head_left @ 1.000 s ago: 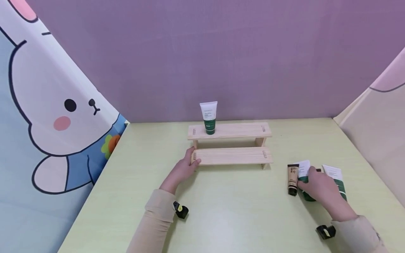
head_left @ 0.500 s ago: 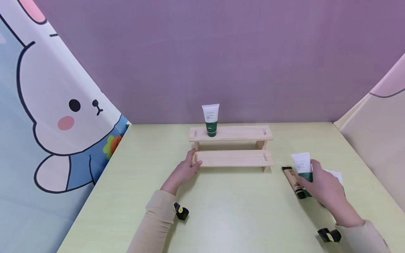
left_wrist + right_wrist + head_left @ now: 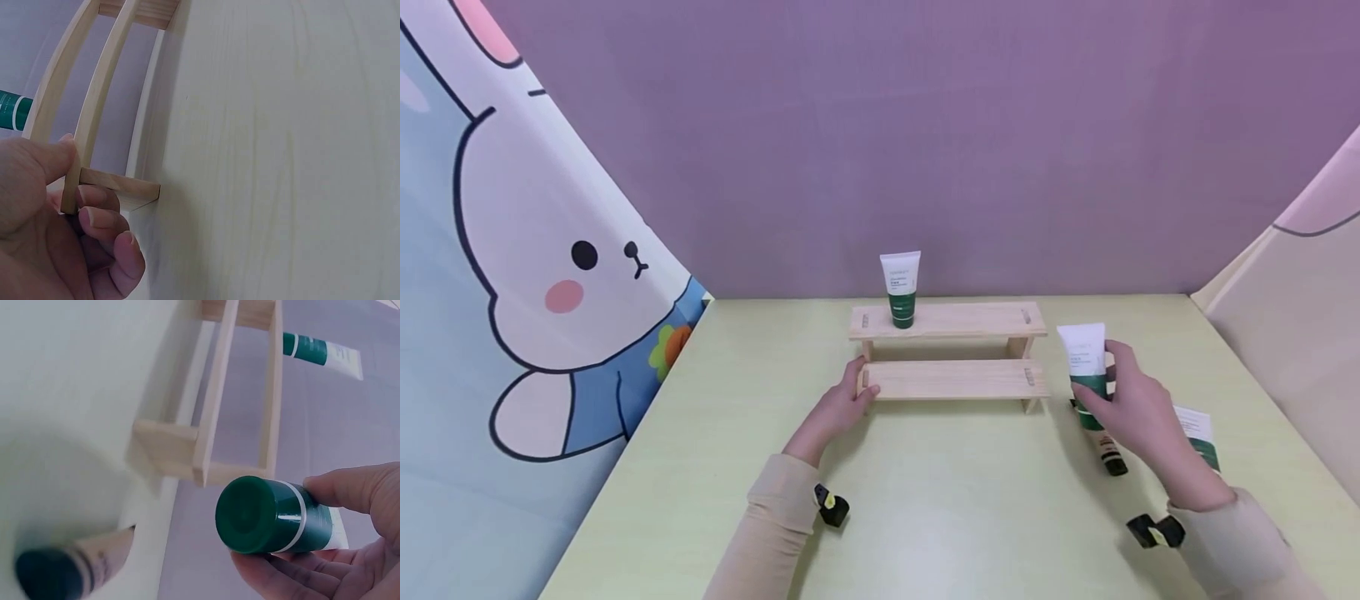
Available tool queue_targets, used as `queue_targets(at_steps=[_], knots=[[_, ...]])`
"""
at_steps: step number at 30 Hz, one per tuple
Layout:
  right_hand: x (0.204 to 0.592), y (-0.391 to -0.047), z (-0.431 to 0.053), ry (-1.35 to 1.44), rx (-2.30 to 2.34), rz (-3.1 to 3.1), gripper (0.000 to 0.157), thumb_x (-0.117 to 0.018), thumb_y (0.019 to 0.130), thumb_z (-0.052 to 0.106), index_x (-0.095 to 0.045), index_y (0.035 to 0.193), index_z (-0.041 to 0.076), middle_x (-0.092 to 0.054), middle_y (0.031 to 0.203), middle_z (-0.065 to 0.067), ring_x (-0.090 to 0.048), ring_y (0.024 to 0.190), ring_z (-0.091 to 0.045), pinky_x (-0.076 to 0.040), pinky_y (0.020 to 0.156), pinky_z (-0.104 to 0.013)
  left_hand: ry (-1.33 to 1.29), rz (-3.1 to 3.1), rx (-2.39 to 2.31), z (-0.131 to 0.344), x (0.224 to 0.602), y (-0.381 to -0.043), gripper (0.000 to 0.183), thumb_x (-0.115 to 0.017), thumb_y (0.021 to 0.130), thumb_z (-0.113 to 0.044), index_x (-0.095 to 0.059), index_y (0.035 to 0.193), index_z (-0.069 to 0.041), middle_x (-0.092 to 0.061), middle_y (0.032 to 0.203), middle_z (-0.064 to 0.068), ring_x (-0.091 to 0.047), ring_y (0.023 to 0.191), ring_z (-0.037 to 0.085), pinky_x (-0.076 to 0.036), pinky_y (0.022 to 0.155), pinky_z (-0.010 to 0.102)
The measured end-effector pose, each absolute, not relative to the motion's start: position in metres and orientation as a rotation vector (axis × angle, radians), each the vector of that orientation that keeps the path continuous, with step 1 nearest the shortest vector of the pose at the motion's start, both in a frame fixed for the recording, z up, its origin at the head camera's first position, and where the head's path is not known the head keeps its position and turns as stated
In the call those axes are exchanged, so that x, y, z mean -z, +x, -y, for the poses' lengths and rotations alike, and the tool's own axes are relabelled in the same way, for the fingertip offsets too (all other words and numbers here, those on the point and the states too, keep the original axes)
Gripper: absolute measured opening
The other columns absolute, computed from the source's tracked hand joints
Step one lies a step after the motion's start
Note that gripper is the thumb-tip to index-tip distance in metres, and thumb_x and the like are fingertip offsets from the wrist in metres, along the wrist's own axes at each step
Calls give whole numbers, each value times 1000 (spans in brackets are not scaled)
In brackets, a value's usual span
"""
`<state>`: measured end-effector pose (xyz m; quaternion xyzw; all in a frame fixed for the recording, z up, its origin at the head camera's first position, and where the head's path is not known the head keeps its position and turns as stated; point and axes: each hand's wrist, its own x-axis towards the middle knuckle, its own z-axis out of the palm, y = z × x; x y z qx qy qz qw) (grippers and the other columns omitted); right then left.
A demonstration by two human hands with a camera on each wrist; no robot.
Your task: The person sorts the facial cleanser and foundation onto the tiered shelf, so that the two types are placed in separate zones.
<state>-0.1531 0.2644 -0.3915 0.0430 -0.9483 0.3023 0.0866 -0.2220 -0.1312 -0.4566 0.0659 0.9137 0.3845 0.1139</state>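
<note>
A two-step wooden shelf (image 3: 955,380) stands on the table. My left hand (image 3: 841,408) grips the left end of its lower step; in the left wrist view, thumb and fingers (image 3: 103,219) pinch the board's end. On the left of the upper step, a white and green tube (image 3: 902,287) stands upright on its cap. My right hand (image 3: 1138,408) holds a second white and green tube (image 3: 1084,354) upright above the table, right of the shelf. Its green cap (image 3: 247,515) faces the right wrist camera, with the thumb on one side and fingers on the other.
A beige tube with a black cap (image 3: 1111,454) lies on the table, partly behind the held tube. Another white and green tube (image 3: 1198,433) lies right of it, partly hidden by the right arm. A purple backdrop (image 3: 955,150) rises behind the table (image 3: 940,500).
My right hand has picked the white and green tube up from the table and carried it left toward the shelf. The beige tube has turned aslant. The left hand keeps its grip.
</note>
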Motion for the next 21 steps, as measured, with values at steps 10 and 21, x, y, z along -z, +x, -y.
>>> queue_targets(at_steps=[10,21], knots=[[383,-166,-244,179,-1048,2750,70,-65,94,23,-23,144,-1,-55,110,-31,-65,81,-37,-53,55,-36,204,-2680,-1138,130,456,-221,65,-45,103,-41,-14,156,-19,-47,140,30,-46,127,47,-36,103,59],[376,-193,-204,255,-1315,2577,66,-65,95,18,-22,143,2,-60,112,-28,-67,90,-43,-58,66,-44,217,-2696,-1121,131,457,-221,66,-46,103,-41,-14,156,-18,-45,141,30,-46,127,47,-37,103,58]])
